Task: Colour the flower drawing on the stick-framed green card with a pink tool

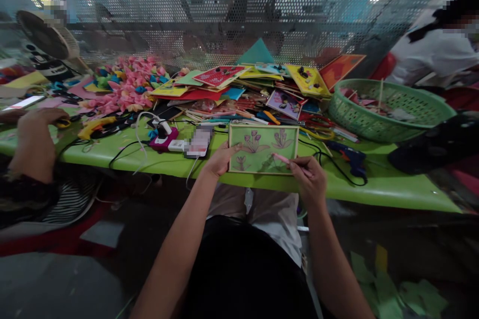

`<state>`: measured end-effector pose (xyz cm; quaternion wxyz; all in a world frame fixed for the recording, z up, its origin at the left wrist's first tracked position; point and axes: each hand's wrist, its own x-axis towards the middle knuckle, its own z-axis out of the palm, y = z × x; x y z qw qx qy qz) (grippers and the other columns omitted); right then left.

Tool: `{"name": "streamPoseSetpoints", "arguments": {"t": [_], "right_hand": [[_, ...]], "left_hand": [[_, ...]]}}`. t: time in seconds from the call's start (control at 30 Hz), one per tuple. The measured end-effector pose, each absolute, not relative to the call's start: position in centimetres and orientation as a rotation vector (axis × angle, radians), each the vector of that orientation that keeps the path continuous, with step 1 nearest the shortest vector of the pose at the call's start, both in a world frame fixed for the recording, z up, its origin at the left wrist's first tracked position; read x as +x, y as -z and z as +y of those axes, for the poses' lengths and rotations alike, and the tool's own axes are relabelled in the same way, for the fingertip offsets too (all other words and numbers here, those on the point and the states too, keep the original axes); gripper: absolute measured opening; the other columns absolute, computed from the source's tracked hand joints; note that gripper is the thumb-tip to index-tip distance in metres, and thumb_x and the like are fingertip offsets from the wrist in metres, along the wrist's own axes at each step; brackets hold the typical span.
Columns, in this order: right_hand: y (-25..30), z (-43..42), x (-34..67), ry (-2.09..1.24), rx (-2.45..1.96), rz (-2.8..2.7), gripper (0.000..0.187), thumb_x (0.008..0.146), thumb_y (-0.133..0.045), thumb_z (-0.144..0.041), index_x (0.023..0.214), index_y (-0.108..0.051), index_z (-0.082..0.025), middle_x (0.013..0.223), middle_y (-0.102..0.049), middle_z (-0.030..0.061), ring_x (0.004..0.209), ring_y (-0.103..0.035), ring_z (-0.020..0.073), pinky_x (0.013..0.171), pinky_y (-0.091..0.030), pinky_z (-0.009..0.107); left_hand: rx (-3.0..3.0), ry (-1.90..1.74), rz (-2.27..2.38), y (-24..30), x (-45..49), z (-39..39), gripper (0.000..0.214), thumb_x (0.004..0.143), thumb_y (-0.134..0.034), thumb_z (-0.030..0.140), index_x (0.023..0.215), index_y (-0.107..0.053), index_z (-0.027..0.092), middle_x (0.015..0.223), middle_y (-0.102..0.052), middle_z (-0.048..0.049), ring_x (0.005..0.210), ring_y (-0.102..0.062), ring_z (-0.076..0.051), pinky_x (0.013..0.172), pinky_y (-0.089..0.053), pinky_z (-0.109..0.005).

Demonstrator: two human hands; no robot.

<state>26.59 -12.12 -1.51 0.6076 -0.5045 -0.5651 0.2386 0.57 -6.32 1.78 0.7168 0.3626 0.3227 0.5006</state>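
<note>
A green card (258, 162) with drawn tulip-like flowers and a thin pale frame is tilted up at the table's front edge. My left hand (221, 158) grips its left side, with the thumb over the front. In my right hand (310, 174) is a pink pen (281, 158), pinched between the fingers. The pen's tip points at the lower right part of the card, close to a drawn flower. Whether the tip touches the surface I cannot tell.
A phone (199, 141) and a purple power strip (163, 139) with cables lie left of the card. A blue glue gun (348, 157) and a green basket (392, 109) are to the right. Cards (220, 76) and pink paper flowers (130, 79) pile behind. Another person's hand (35, 139) rests at left.
</note>
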Motion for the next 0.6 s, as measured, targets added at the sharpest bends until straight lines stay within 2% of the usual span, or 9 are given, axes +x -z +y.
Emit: {"name": "streamPoseSetpoints", "arguments": {"t": [0.23,0.6], "right_hand": [[0.97,-12.17,26.35,-0.549,-1.166,-1.302,0.016,0.086,-0.077,-0.039,0.087,-0.073,-0.024,0.076,-0.072,0.0012,0.069,-0.064,0.0192,0.065,-0.049,0.032],[0.68,-12.6,26.17,-0.541,-1.119,-1.359,0.015,0.087,-0.075,-0.04,0.085,-0.073,-0.025,0.077,-0.073,0.0012,0.073,-0.067,0.0207,0.07,-0.053,0.034]], "left_hand": [[0.797,-1.115,0.726,-1.84,0.58,-6.23,0.065,0.069,-0.096,0.035,0.127,-0.075,0.015,0.103,-0.083,-0.0133,0.101,-0.08,-0.034,0.093,-0.064,-0.047],[0.763,-1.121,0.737,-1.41,0.57,-6.05,0.063,0.067,-0.096,0.034,0.124,-0.075,0.016,0.106,-0.083,-0.0145,0.098,-0.08,-0.034,0.089,-0.065,-0.048]]}}
